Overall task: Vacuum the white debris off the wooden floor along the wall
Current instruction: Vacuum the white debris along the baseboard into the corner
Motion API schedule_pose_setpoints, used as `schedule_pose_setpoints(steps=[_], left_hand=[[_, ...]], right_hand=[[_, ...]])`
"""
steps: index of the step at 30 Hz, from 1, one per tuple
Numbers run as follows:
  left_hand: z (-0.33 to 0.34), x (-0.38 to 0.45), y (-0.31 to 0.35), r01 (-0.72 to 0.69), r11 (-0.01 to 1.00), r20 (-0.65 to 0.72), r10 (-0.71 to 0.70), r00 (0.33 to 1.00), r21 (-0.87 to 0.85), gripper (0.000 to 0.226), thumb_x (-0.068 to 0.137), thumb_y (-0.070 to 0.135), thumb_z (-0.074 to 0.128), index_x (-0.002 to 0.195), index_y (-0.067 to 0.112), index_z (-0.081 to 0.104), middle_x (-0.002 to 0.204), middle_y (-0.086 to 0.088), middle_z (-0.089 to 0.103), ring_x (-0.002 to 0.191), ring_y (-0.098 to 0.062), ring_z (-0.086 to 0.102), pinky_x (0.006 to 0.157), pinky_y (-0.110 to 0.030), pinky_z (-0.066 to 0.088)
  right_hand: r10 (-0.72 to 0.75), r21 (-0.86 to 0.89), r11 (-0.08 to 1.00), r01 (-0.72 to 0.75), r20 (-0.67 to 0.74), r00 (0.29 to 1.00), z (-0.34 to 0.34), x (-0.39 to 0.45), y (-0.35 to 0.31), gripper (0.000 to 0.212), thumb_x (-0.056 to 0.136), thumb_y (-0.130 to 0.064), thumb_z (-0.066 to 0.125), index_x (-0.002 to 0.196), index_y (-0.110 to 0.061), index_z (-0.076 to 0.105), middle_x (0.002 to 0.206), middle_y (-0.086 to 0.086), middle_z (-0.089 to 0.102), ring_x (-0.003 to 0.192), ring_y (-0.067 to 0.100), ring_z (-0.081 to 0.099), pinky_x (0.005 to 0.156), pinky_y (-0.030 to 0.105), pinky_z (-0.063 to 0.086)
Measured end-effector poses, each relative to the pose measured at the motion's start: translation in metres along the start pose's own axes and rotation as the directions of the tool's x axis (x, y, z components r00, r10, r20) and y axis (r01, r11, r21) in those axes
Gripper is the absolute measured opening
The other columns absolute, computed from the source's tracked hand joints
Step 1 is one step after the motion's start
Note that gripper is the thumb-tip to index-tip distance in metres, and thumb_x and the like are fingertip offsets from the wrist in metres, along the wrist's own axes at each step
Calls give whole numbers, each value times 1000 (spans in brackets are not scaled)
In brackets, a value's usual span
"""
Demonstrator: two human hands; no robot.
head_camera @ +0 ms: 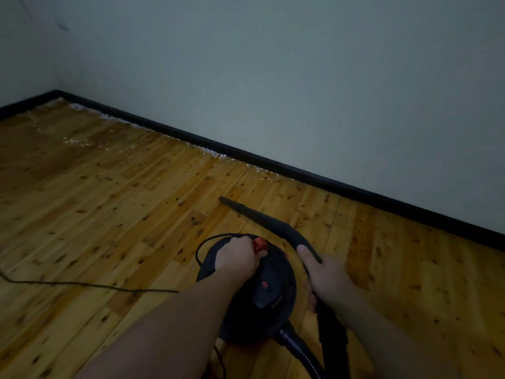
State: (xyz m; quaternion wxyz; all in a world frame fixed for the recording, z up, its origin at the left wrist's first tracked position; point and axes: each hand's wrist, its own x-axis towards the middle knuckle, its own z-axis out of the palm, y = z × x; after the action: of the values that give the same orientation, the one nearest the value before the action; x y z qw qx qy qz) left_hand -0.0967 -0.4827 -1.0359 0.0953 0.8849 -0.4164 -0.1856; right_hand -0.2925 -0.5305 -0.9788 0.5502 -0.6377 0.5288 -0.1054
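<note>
the left hand (239, 257) curls over the top of the round black vacuum canister (262, 294), fingers closed on its handle beside a red switch (259, 244). the right hand (325, 277) grips the curved black wand (262, 217), its tapered nozzle pointing toward the wall. white debris (216, 154) lies in a grainy strip along the black baseboard (273, 162), thinning toward the far corner of the knotty wooden floor (109, 201). a thin cord (82, 283) trails left.

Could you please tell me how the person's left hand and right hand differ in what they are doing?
The left hand rests on the round black vacuum canister by its red switch; the right hand grips the black curved hose wand. The left is nearer the cord. Both touch the vacuum.
</note>
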Motion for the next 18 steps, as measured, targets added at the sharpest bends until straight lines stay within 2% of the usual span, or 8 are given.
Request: schedule_pose_setpoints(steps=[3,6,10,13,18], left_hand=[[-7,4,-2,8,1000,-1,-8,1000,11,35,98,56,60,106,22,64,89,3,60,77,-20,57,65,-35,46],[-10,-4,-5,27,1000,12,-27,1000,3,33,99,55,60,101,22,63,91,3,61,79,-21,60,66,-34,46],[-10,3,-10,23,1000,-20,-23,1000,21,38,98,59,60,91,21,59,87,2,61,75,-20,60,62,-33,46],[-12,18,-24,27,999,-28,-26,999,26,40,97,60,60,89,22,57,92,-1,65,80,-24,63,63,-35,46],[-29,40,-42,44,999,-22,-43,999,25,40,97,57,62,89,19,56,86,-1,61,74,-23,59,60,-35,43]], right_hand=[[-55,2,998,55,14,998,12,-5,-5,57,106,-53,48,70,-10,57,45,-1,52,38,15,54,47,32,48],[-78,4,997,78,44,996,18,-5,-9,59,106,-54,47,70,-8,55,46,4,52,37,19,54,45,31,46],[-67,-21,997,69,61,996,32,20,-29,58,105,-57,47,75,-8,56,50,5,54,41,22,55,46,32,49],[-32,0,999,32,82,996,48,43,-43,56,105,-55,49,78,-7,57,51,7,53,41,22,54,47,34,49],[-1,20,1000,-1,84,996,54,57,-54,57,106,-53,49,75,-6,56,47,3,51,38,18,50,41,28,45]])
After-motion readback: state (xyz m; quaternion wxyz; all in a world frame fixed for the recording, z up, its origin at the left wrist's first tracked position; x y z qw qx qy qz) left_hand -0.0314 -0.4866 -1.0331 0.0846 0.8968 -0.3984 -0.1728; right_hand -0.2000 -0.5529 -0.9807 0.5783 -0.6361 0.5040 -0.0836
